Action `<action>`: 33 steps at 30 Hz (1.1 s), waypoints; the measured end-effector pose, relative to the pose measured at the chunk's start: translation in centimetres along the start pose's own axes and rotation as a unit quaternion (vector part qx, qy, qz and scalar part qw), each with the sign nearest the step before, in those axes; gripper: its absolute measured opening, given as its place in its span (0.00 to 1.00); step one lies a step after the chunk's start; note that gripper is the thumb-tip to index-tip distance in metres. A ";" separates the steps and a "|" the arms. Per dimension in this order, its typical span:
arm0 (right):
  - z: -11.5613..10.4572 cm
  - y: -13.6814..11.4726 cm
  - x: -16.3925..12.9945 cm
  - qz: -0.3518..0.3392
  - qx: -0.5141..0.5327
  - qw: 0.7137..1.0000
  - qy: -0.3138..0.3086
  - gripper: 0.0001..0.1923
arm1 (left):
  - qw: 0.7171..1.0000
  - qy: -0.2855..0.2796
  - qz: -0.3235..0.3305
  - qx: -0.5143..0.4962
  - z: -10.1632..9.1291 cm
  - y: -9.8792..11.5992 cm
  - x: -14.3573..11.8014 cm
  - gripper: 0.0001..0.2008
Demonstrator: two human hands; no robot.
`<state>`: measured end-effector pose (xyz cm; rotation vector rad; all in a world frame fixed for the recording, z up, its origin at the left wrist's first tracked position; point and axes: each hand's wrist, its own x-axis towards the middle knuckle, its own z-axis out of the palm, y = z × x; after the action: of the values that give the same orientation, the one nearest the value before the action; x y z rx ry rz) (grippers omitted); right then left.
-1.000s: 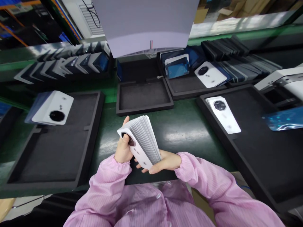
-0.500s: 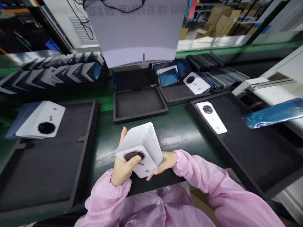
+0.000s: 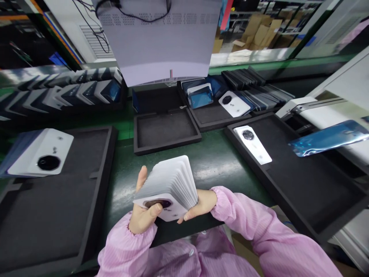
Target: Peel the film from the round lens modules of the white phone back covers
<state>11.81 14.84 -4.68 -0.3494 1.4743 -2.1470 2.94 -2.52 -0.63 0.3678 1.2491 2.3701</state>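
Two hands hold a fanned stack of white panels (image 3: pixel 170 181)

The stack is at lower centre, over the green tabletop (image 3: pixel 213 161). The left hand (image 3: pixel 142 221) grips it, thumb on the front panel's dark oval, other fingers mostly hidden behind. The right hand (image 3: pixel 203 202) pinches the lower right edge, thumb in front.

At centre, a small dark tray (image 3: pixel 165 130) shows a bare base. The large left-hand tray (image 3: pixel 49 215) has white-faced panels (image 3: pixel 56 144) leaning at its top; the right-hand tray (image 3: pixel 311 188) bears white plates (image 3: pixel 256 146) at its upper left edge. Right of centre, an upper tray (image 3: pixel 211 114) holds a blue-filmed piece (image 3: pixel 201 99) and a white panel (image 3: pixel 235 105).

Small marks on the panels are too blurred to read. The pale casing (image 3: pixel 158 50) at top has two short stripes, one red, one dark.
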 end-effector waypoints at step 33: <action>0.4 -0.5 -0.3 -0.022 0.242 0.964 0.111 0.30 | 0.989 0.071 -0.120 -0.044 0.2 -0.9 2.0 0.28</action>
<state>12.11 14.78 -4.02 0.0357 0.9986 -2.5540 1.47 -0.94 -1.19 0.0186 1.1730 2.2657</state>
